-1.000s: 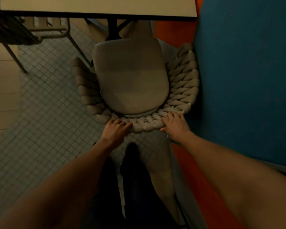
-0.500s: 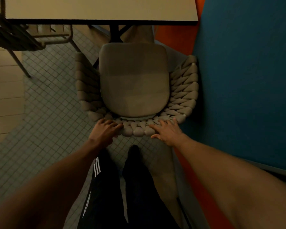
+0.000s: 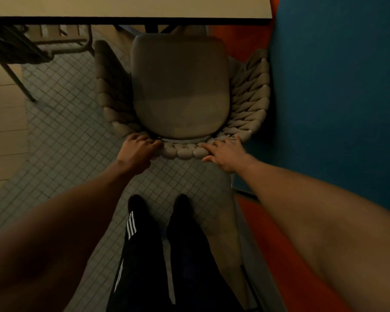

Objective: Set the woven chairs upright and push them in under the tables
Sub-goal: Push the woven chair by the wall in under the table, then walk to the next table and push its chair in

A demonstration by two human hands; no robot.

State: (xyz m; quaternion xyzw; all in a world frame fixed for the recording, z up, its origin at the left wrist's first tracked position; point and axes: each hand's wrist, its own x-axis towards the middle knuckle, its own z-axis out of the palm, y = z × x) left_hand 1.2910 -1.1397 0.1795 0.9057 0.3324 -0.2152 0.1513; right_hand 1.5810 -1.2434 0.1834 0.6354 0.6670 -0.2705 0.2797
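Note:
A beige woven chair (image 3: 248,104) stands upright right below me, its grey seat cushion (image 3: 178,86) facing a pale table (image 3: 126,6) at the top. The cushion's front edge sits just short of the table's edge. My left hand (image 3: 137,152) curls over the left end of the braided backrest rim. On the right end of that rim rests my right hand (image 3: 225,153), fingers spread flat, thumb behind. Both hands touch the chair's back.
A blue wall panel (image 3: 336,97) runs close along the chair's right arm, with orange floor (image 3: 279,255) at its foot. A metal-framed chair (image 3: 20,50) stands at the upper left under the table. My legs and shoes stand on the small-tiled floor (image 3: 61,143) behind the chair.
The chair has turned to face the table squarely and slid a little toward it. Both hands stayed on the backrest rim, and my feet stepped back into view.

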